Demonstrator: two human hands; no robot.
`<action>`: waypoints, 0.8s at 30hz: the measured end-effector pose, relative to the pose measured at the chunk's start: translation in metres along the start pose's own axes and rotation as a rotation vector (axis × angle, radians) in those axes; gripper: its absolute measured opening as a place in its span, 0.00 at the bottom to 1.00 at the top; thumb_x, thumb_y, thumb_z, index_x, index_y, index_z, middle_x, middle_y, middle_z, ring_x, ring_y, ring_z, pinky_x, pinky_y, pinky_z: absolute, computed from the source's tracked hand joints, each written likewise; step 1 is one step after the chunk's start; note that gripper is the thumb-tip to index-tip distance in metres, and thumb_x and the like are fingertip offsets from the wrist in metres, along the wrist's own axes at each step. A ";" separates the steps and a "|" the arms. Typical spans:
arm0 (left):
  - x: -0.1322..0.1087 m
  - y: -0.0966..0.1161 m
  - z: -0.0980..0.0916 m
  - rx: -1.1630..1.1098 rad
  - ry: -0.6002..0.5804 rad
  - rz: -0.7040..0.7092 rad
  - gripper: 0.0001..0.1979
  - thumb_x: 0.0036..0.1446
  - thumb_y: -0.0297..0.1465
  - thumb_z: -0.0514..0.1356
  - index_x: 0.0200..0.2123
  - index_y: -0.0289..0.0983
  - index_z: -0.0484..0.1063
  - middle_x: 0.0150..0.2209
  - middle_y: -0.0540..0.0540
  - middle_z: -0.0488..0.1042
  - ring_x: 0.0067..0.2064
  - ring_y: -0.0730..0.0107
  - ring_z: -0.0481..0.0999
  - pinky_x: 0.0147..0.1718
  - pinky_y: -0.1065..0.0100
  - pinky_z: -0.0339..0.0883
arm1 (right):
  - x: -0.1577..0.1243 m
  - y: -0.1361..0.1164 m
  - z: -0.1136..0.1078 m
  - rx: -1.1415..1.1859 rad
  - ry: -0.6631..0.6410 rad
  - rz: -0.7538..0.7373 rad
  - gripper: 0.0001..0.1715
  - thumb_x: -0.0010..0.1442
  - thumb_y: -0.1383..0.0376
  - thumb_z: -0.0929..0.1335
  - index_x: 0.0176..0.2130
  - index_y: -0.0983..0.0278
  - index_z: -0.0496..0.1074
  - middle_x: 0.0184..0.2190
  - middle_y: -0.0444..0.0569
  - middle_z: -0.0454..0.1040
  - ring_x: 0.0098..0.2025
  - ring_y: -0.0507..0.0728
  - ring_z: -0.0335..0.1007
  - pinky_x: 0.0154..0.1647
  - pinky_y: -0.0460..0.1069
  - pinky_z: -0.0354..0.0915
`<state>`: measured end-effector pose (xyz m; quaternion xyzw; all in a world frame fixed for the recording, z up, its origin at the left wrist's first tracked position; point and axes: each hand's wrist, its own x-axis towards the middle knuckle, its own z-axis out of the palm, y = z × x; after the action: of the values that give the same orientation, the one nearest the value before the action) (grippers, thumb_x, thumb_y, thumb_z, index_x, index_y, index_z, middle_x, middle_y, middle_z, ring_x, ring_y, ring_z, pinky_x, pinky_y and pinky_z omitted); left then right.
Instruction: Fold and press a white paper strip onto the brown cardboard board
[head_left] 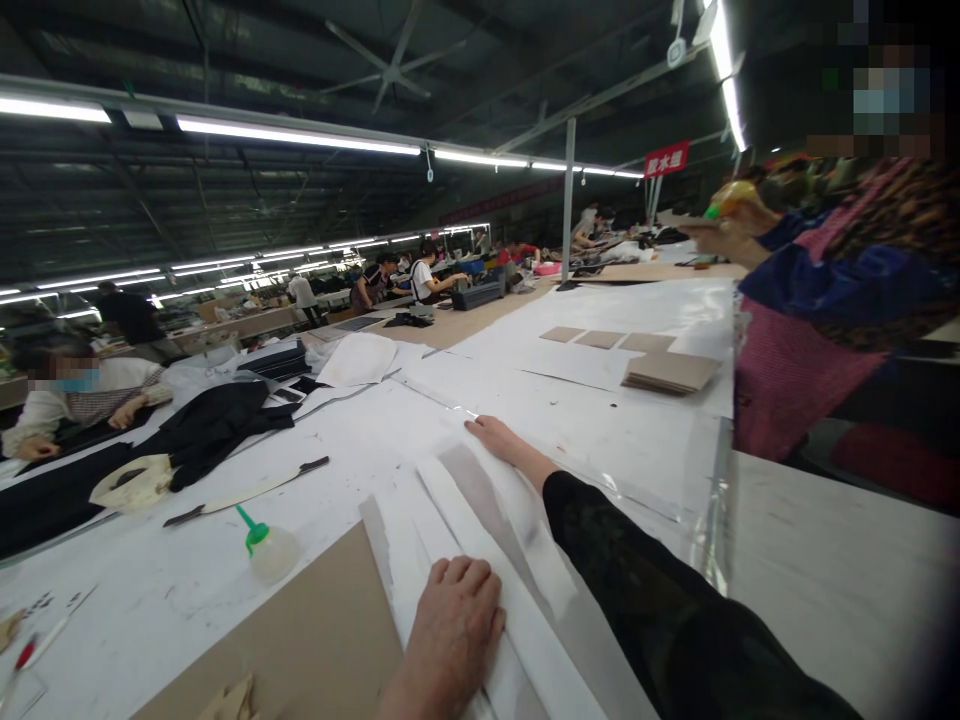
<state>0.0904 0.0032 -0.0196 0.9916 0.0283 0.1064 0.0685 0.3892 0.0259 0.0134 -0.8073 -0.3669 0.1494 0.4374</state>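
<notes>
My left hand (457, 625) rests on a bundle of long white strips (469, 520) at the front of the table, its fingers bent and close together over them. Farther forward, my right hand (499, 440) reaches out with its fingers together at the far end of a loose white sheet (510, 500) beside the strips; its fingertips are partly hidden. To the left of my left hand lies a large grey-brown board (300, 630). A squeeze bottle with a green nozzle (266, 550) lies just beyond that board.
Black fabric (217, 425), a tape roll (135, 482) and a curved strip (255, 492) lie at left. Stacked brown cards (667, 371) sit at far right. A co-worker sits at left (90, 395); another person (817, 290) stands at right. Clear plastic (720, 520) covers the table edge.
</notes>
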 end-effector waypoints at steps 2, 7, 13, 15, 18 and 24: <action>-0.001 0.000 0.000 -0.003 0.002 -0.001 0.05 0.66 0.31 0.58 0.44 0.41 0.68 0.48 0.50 0.74 0.50 0.60 0.71 0.52 0.57 0.64 | 0.007 -0.007 -0.007 0.061 0.073 0.034 0.17 0.70 0.57 0.69 0.52 0.65 0.72 0.50 0.52 0.74 0.47 0.60 0.74 0.48 0.58 0.73; 0.000 -0.001 0.006 -0.002 0.026 -0.012 0.06 0.66 0.30 0.57 0.46 0.42 0.69 0.49 0.50 0.75 0.51 0.60 0.72 0.51 0.56 0.65 | 0.010 -0.025 -0.023 0.230 0.200 0.060 0.18 0.70 0.55 0.68 0.50 0.66 0.72 0.47 0.50 0.74 0.45 0.60 0.74 0.46 0.57 0.73; 0.008 -0.004 0.024 0.015 0.067 -0.045 0.03 0.64 0.33 0.60 0.40 0.42 0.71 0.44 0.50 0.77 0.49 0.58 0.74 0.54 0.49 0.65 | -0.044 -0.028 -0.055 0.397 0.195 -0.016 0.22 0.70 0.49 0.66 0.43 0.67 0.73 0.35 0.46 0.75 0.32 0.54 0.73 0.34 0.51 0.72; 0.010 -0.005 0.031 0.011 0.090 -0.066 0.04 0.63 0.34 0.61 0.40 0.42 0.71 0.44 0.50 0.77 0.51 0.56 0.74 0.59 0.41 0.59 | -0.075 -0.023 -0.073 0.434 0.194 -0.015 0.27 0.70 0.45 0.64 0.40 0.66 0.72 0.29 0.43 0.72 0.26 0.52 0.69 0.28 0.48 0.69; 0.010 -0.006 0.038 -0.005 0.115 -0.088 0.04 0.63 0.35 0.62 0.39 0.42 0.71 0.43 0.51 0.78 0.52 0.56 0.74 0.62 0.34 0.51 | -0.127 -0.014 -0.102 0.460 0.206 0.005 0.31 0.65 0.39 0.64 0.35 0.63 0.70 0.20 0.42 0.69 0.19 0.52 0.64 0.21 0.48 0.62; 0.012 -0.006 0.049 -0.021 0.164 -0.124 0.02 0.62 0.34 0.62 0.38 0.43 0.72 0.42 0.52 0.78 0.51 0.59 0.74 0.64 0.33 0.41 | -0.222 0.006 -0.144 0.425 0.279 0.051 0.31 0.60 0.37 0.66 0.29 0.60 0.68 0.16 0.41 0.65 0.16 0.52 0.58 0.17 0.47 0.56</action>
<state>0.1126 0.0037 -0.0650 0.9751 0.0941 0.1831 0.0828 0.3207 -0.2223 0.0736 -0.7191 -0.2430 0.1214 0.6396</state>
